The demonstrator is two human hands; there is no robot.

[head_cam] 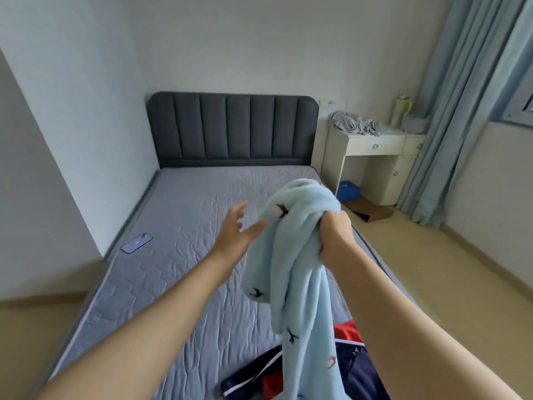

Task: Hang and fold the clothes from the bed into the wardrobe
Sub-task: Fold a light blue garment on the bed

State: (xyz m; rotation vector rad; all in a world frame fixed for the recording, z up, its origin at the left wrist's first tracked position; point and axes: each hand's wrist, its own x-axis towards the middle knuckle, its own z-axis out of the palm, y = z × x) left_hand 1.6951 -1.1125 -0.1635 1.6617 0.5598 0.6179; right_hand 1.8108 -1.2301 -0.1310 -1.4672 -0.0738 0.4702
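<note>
While aloft, garment in right hand

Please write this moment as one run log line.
right hand: grips light blue fleece garment above mattress | left hand: open, beside garment | navy-and-red clothes: on mattress | phone: on mattress, left side

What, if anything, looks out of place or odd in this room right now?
A phone lies near the left edge of the bare mattress, where it might get knocked off. A grey garment sits crumpled on the white desk, away from the bed. The right hand grips the light blue garment.
</note>
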